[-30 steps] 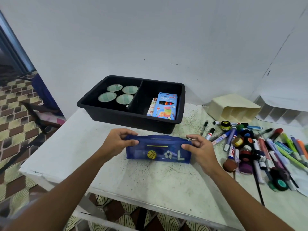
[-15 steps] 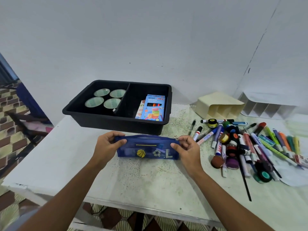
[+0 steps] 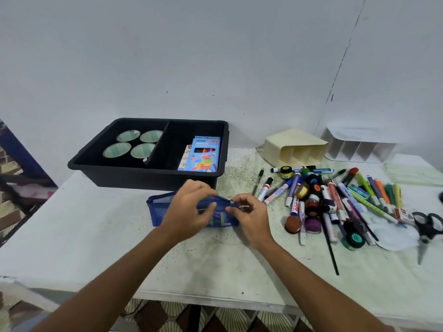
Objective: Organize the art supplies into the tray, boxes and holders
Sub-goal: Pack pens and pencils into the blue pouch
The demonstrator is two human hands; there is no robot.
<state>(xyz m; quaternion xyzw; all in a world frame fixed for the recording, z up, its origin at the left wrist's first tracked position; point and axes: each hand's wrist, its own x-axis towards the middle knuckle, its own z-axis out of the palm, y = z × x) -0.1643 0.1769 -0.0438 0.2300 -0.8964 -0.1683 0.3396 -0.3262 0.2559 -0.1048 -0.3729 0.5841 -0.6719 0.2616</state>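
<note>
Blue pouch (image 3: 155, 209) flat on counter (image 3: 96, 236), at 6 o'clock of black tray (image 3: 134, 174). Left hand (image 3: 189, 207) grasping its top edge, likely to steady it; right hand (image 3: 249, 212) pinching near the zipper pull (image 3: 231, 200), probably to open it for markers (image 3: 335, 200).

Light: soft, even, cool daylight falls across the white wall (image 3: 215, 56) and the table (image 3: 96, 236); its source cannot be told.
Shadows: faint and diffuse, deepest inside the black tray (image 3: 153, 174) and just under the scissors (image 3: 428, 226).
Glare: pale sheen on the round lids (image 3: 117, 149) in the tray's left compartment.
Blur: the left hand (image 3: 189, 209) and right hand (image 3: 249, 214) smear slightly over the blue pouch (image 3: 158, 212).
Distortion: wide-angle bend curves the wall corner line and the table edges.
Focus: the marker pile (image 3: 335, 197) reads fairly sharp, labels partly legible.
</note>
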